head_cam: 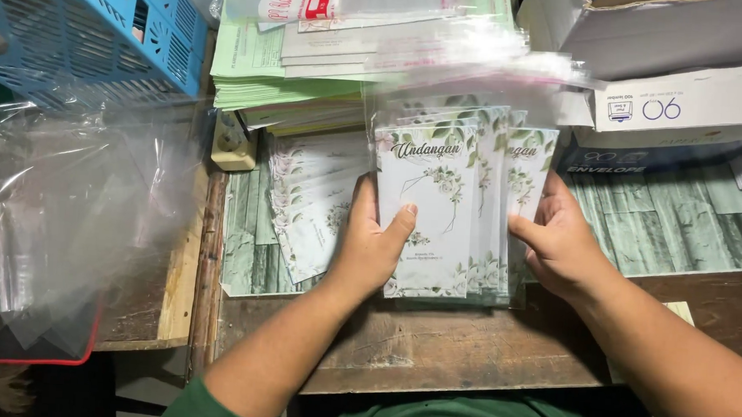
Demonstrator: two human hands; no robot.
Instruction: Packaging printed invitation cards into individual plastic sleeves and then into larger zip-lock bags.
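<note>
Head view: left hand (369, 246) and right hand (559, 244), apart, each clamped on the stack of floral cards (451, 208) at surface centre. Step looks like squaring; next calls for even edge pressure. Clear bags (66, 209) at 9 o'clock; green paper pile (260, 67) at 11; white boxes (690, 98) at 2.

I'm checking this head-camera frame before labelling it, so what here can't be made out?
- Card stack: the count is unclear; the front card hides the ones behind.
- Left hand: its fingers sit behind the cards, only the thumb shows.
- Clear plastic sleeve: motion-blurred, so its edges are unclear.
- Fanned cards: partly covered by the left hand.
- Blue crate: cut off by the top left edge.
- Right hand: fingertips hidden behind the stack.
</note>
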